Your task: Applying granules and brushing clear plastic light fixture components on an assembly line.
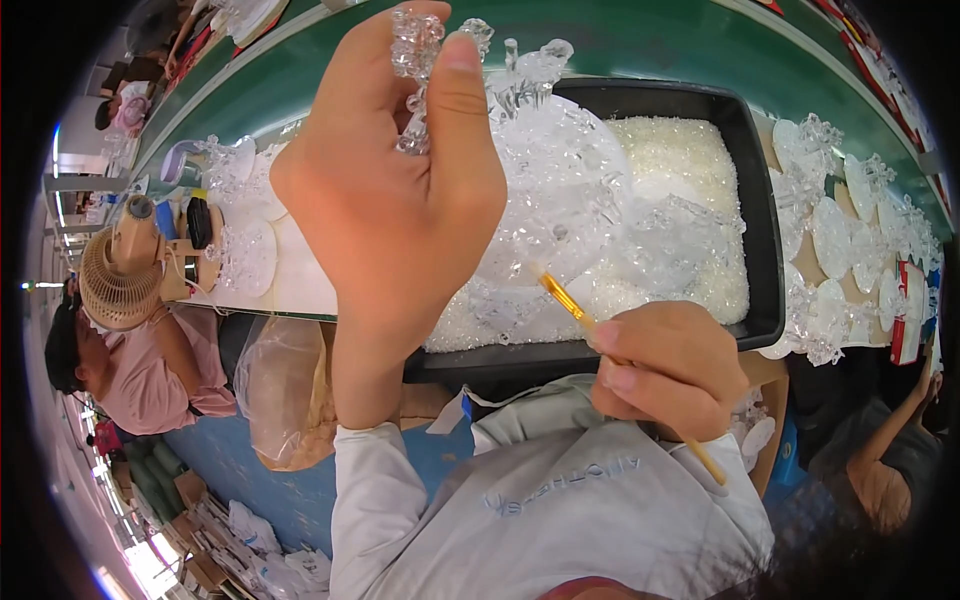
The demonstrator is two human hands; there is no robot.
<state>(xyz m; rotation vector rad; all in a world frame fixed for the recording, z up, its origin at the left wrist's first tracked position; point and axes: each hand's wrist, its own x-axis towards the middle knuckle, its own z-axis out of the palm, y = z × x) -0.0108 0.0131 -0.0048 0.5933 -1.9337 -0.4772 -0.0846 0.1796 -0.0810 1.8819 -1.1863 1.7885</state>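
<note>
My left hand (400, 180) is raised over the left part of a black tray (765, 220), its fingers closed on a clear plastic ornament (415, 45). Knobby transparent pieces stick out past the thumb. A round translucent disc (575, 150) shows just right of that hand; whether it belongs to the held ornament I cannot tell. Between the fingers of my right hand (675, 370) is a thin paintbrush (565, 298) with a gold ferrule. Its bristle tip points up and left, against or just in front of the clear pieces. Glittering white granules (680, 150) fill the tray.
Several clear ornaments on round bases (835, 230) crowd the table to the right; others (245, 255) stand at the left near a beige fan (120, 280). A plastic-lined carton (285, 390) is below left. One person in pink (165, 370) sits left, another person (880, 460) right.
</note>
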